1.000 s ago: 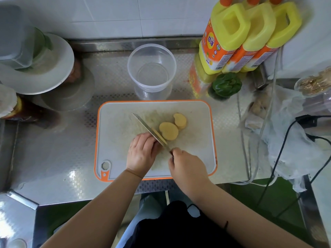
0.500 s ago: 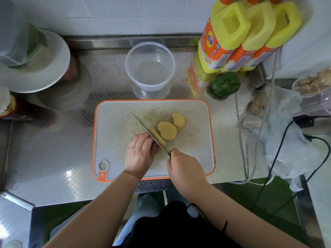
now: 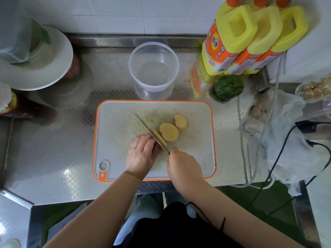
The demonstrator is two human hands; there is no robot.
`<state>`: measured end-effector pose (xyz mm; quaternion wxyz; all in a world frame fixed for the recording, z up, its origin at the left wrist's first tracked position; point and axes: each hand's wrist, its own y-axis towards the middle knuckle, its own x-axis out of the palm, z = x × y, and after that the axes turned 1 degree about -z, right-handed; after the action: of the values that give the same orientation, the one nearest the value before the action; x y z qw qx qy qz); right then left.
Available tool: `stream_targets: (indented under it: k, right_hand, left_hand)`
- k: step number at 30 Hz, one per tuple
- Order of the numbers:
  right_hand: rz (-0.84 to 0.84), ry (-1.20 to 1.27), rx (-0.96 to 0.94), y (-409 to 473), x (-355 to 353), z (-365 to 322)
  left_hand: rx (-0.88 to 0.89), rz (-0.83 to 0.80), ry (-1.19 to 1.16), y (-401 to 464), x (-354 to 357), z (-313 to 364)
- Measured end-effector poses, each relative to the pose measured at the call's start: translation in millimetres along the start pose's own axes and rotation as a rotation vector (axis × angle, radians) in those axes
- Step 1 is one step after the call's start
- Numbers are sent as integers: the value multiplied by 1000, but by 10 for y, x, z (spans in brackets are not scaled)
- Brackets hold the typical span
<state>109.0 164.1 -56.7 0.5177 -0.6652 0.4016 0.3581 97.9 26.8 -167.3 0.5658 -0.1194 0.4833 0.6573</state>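
Yellow potato (image 3: 160, 139) mid-slice: your left hand (image 3: 141, 155), fingers curled, pins it; right hand (image 3: 184, 169) grips knife (image 3: 143, 122). Next, inch fingers back.

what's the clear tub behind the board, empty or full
Empty, it seems: the clear tub stands upright, open-topped, and only its bare bottom shows inside.

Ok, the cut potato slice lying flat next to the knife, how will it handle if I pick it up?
The potato slice holds a flat, even shape, so probably stiff, not floppy. Lying flat on the cutting board, it should not roll. Its cut face may be damp, so slippery.
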Motion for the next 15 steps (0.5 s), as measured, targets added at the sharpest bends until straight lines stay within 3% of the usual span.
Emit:
stream_targets:
  k: [7,15]
  right_hand:
    - [-131,40,72,130,67,-5]
    - [-126,75,70,180,67,44]
  left_hand:
    - [13,-1,22,5,-2,15]
    - [17,-10,24,11,-3,12]
